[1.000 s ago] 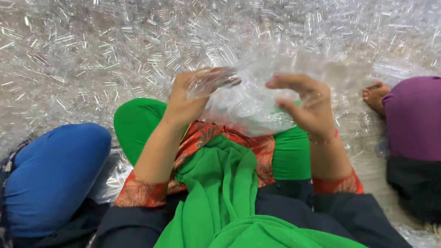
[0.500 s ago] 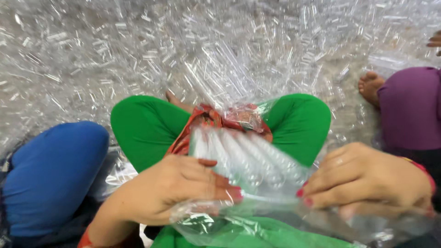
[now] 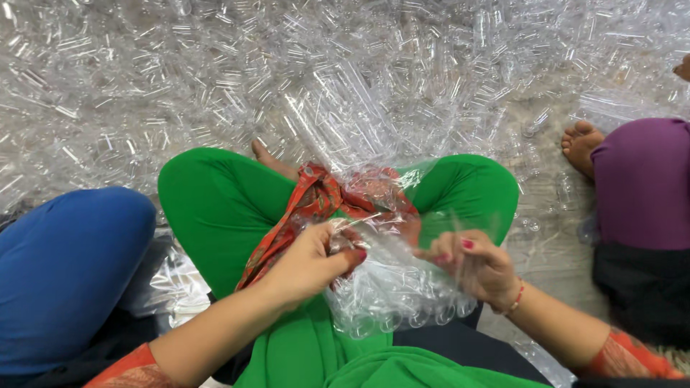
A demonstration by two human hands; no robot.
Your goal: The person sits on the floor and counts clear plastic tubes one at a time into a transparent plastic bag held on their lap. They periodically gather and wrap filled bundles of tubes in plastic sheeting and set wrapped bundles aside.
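Two hands on bag [image 3: 392, 298] in our lap | left hand [image 3: 316, 259] pinches its top edge, right hand [image 3: 474, 266] grips its side | step: handling filled bag | next: steady grip, tubes [image 3: 323, 93] stay inside

The right hand [image 3: 478, 267] is smeared by motion, so its fingers cannot be told apart, nor whether they pinch the clear plastic bag [image 3: 392, 291] between the hands. The left hand [image 3: 316, 259] curls over the bag's top edge, hiding that edge and its own fingertips. How many tubes sit in the bag cannot be counted. Left of the hands, a blue knee [image 3: 68, 273] runs off the picture's edge; to the right, a person in purple [image 3: 640, 187] is cut off too, only a foot [image 3: 581, 144] showing.
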